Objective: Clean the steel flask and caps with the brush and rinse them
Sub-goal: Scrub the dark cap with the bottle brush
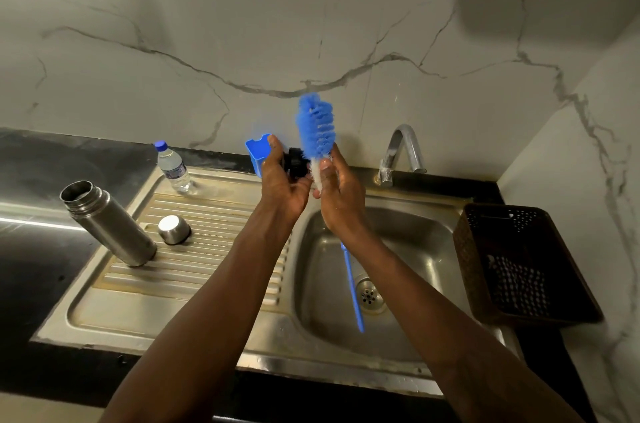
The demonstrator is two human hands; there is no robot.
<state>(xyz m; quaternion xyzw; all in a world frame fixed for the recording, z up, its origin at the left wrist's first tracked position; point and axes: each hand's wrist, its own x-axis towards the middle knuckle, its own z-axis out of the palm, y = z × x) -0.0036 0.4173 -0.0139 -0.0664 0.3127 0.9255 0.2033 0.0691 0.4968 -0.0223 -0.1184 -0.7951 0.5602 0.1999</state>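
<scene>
The steel flask (107, 221) stands open and uncapped on the left of the ribbed drainboard (194, 270). A steel cap (174, 229) sits upside down beside it. My left hand (285, 182) holds a small black inner cap (296, 161) up above the sink's edge. My right hand (337, 194) grips the blue bottle brush (316, 126) just below its bristle head, bristles pointing up next to the black cap. The brush's thin blue handle (351, 287) hangs down over the sink basin (408, 249).
A small water bottle with a blue lid (173, 168) stands at the back of the drainboard. A blue holder (258, 152) sits by the wall behind my left hand. The tap (401, 152) is at the back right. A dark perforated basket (519, 266) rests right of the basin.
</scene>
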